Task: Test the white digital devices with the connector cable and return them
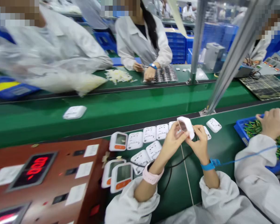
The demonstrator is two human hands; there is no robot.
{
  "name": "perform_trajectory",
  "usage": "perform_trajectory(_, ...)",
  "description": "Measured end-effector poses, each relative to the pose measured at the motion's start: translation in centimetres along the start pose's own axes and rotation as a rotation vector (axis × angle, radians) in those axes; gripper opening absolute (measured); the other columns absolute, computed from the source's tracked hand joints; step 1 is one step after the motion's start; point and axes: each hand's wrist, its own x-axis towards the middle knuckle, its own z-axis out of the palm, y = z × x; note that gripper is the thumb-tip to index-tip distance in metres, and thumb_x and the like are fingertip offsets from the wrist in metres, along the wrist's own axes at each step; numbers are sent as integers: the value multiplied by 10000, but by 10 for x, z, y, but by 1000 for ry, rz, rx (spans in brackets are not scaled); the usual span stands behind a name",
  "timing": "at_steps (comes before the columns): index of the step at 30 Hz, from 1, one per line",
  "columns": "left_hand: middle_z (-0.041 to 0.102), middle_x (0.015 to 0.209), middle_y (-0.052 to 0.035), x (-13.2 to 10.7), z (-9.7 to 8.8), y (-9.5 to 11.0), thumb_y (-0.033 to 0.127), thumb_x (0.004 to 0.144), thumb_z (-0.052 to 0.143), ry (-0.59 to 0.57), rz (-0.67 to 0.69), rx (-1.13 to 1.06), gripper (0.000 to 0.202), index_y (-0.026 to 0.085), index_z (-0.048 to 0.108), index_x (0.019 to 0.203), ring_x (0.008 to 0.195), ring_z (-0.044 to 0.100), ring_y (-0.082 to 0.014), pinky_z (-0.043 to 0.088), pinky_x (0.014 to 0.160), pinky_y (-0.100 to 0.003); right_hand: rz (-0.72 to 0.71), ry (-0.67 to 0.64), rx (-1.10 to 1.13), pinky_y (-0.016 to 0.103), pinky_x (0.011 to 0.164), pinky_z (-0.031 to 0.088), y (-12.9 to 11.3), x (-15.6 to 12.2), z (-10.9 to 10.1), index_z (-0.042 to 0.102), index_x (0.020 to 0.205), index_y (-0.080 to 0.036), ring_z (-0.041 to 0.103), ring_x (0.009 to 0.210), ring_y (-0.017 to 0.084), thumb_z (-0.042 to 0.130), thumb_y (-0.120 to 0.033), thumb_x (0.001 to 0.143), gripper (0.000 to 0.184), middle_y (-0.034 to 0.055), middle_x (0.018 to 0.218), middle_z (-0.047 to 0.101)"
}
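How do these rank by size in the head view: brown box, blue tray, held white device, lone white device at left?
Largest to smallest:
1. Brown box
2. Blue tray
3. Held white device and lone white device: too alike to rank; the held one is partly covered, the lone one farther off.

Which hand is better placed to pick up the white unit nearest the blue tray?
Probably the right hand: that unit lies just beyond it, on its own side. The left hand is farther off and grips the held device. The right, at the device's edge, would first need freeing.
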Motion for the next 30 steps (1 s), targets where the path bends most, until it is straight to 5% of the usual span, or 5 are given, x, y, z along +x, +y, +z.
perform_trajectory(9,583,1110,-98,6,-5,-17,332,673,776,86,106,80,539,167,478,1091,986,587,-194,493,870,-309,-30,-239,-34,364,937,483,32,-6,8,593,1272,-193,589,1080,201,472,-310,920,390,105,1147,630)
perform_trajectory(13,581,1201,-103,13,-12,-11,269,659,790,230,158,49,588,177,486,1154,1063,579,-200,493,903,-300,147,-39,-17,387,895,510,43,-2,5,616,1244,-144,633,983,218,563,-376,856,456,136,1107,657)
perform_trajectory(19,650,1032,-161,63,-45,-10,338,897,544,312,-249,-162,301,81,585,1050,858,651,-218,575,712,-382,429,318,416,419,986,495,53,13,-4,620,1206,-68,649,1019,242,770,-402,656,660,161,1093,671)
perform_trajectory(25,642,813,-67,133,-76,-28,286,870,626,419,-344,62,234,72,599,959,687,620,-127,551,674,-293,494,388,471,357,740,589,62,15,-13,615,1221,-96,689,739,189,759,-448,659,679,127,1031,680)
perform_trajectory(30,621,915,-54,162,-92,-23,284,913,560,518,-316,326,216,85,587,993,795,609,-119,536,748,-293,494,460,526,302,747,580,67,18,-16,654,1156,-145,697,744,191,745,-379,684,535,113,1012,669)
